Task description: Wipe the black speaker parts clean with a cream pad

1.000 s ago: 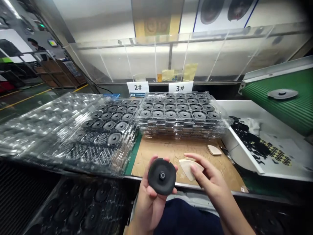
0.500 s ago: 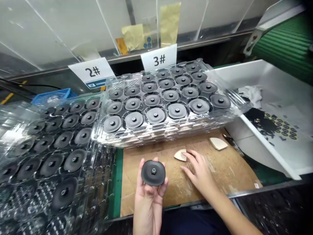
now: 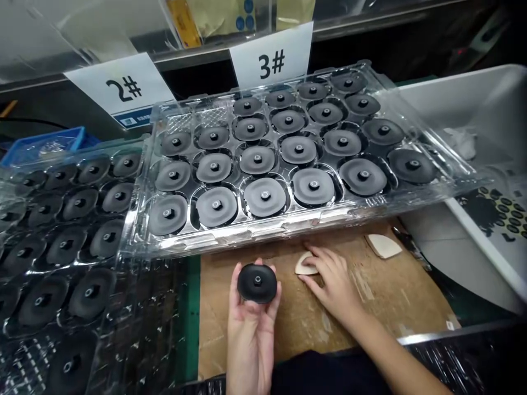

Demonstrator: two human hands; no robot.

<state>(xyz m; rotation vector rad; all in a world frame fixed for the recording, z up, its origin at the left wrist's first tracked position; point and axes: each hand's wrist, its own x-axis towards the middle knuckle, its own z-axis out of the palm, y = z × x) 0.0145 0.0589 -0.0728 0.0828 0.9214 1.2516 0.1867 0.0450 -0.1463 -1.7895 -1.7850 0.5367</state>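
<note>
My left hand point(image 3: 253, 321) holds up a black rounded disc point(image 3: 257, 283) with a small raised stud at its centre, the fingers wrapped round its edge from below. On the brown board point(image 3: 230, 340), my right hand point(image 3: 331, 280) has its fingers curved over a cream wedge-shaped pad point(image 3: 305, 265). Thumb and fingertips touch the pad's edges, and part of it is hidden under them. A second cream wedge pad point(image 3: 383, 246) lies farther right on the board, apart from both hands.
Behind the board, a stack of clear plastic trays point(image 3: 247, 233) holds rows of similar black discs. More disc-filled trays point(image 3: 115, 307) stand at left. A white bin point(image 3: 486, 241) sits at right. Two signs, 2# point(image 3: 123, 90) and 3# point(image 3: 272, 57), stand behind, near a blue box point(image 3: 45, 145).
The view has moved closer to the trays and tipped downward. My right fingers have closed in around the near wedge pad. My left hand still holds the disc.
</note>
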